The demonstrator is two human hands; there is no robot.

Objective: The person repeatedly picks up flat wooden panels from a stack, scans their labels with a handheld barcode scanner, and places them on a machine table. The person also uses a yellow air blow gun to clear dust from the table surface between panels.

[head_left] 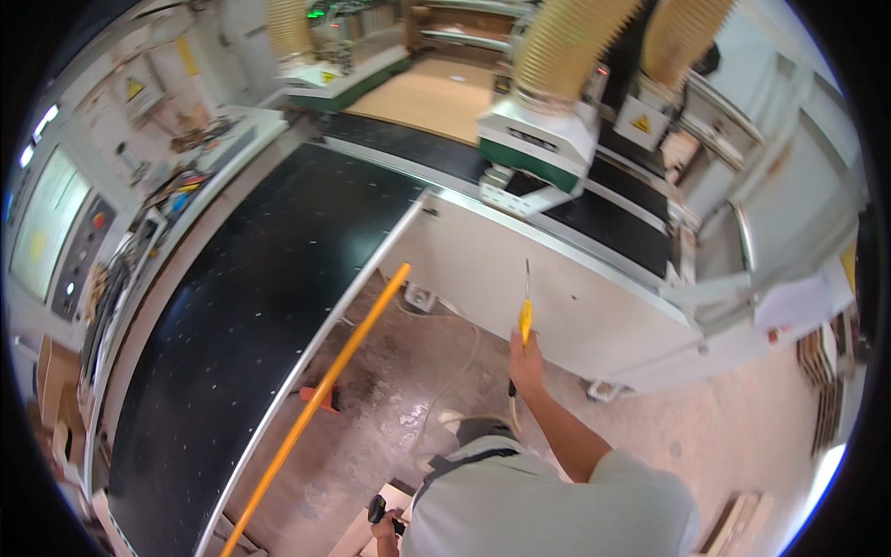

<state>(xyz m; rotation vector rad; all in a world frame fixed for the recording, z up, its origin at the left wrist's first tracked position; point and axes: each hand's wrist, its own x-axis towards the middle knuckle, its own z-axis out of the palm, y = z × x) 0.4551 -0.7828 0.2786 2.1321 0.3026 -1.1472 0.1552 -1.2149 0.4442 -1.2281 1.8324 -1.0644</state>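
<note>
**Yellow blow gun in the right hand, beside a black-topped machine bed**

The yellow blow gun stands before the machine's white side panel, its thin nozzle pointing upward; whether the tip touches the panel cannot be told. The right hand is wrapped around its handle, from which a pale hose hangs. The left hand, low beside the body, appears closed around a black object, too small to identify. The step in hand seems to be directing the gun; the next move would call for aiming the nozzle and keeping the hose slack. Farther out, an orange bar slants alongside the black bed, a likely obstacle to leftward reach. Beyond the panel, a white-and-green machine head overhangs; a red-orange item lies on the floor.
</note>
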